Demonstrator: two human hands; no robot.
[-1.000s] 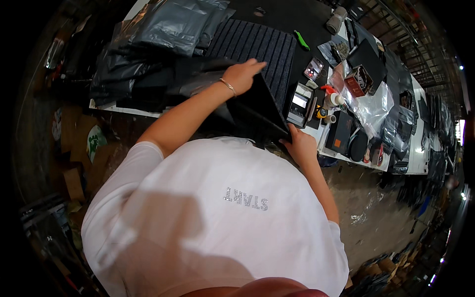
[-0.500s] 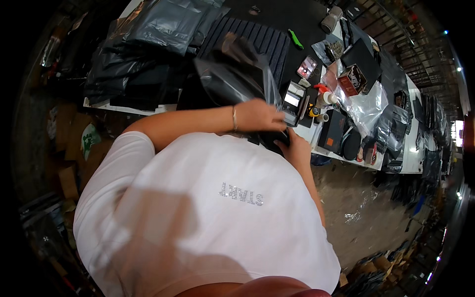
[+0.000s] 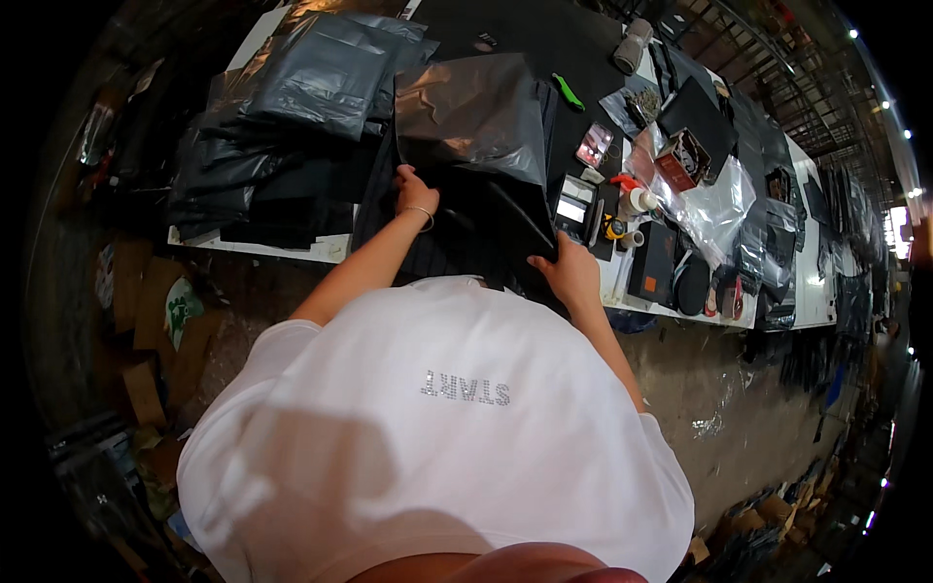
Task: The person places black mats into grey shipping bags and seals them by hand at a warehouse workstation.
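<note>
A clear plastic bag [image 3: 471, 112] lies spread over the table in front of me, over the far part of a black folded piece [image 3: 491, 209], which looks like fabric. My left hand [image 3: 416, 196] is closed at the left edge where bag and black piece meet; the fingertips are partly hidden. On the other side, my right hand [image 3: 571, 274] pinches the black piece's near right edge between thumb and fingers. A dark ribbed mat or cloth shows from under the bag at its right.
Bagged dark packages [image 3: 316, 83] are piled at the left. To the right lie a green cutter [image 3: 568, 92], a small box with a screen [image 3: 575, 209], a white bottle [image 3: 639, 200], a red carton [image 3: 682, 160], crumpled clear plastic [image 3: 717, 209] and a black box [image 3: 653, 260]. Cardboard [image 3: 146, 394] lies on the floor.
My left hand has swung left from beside the right hand to the bag's left edge. The bag, bunched and blurred before, now lies flatter and wider. My right hand stays near the right edge.
</note>
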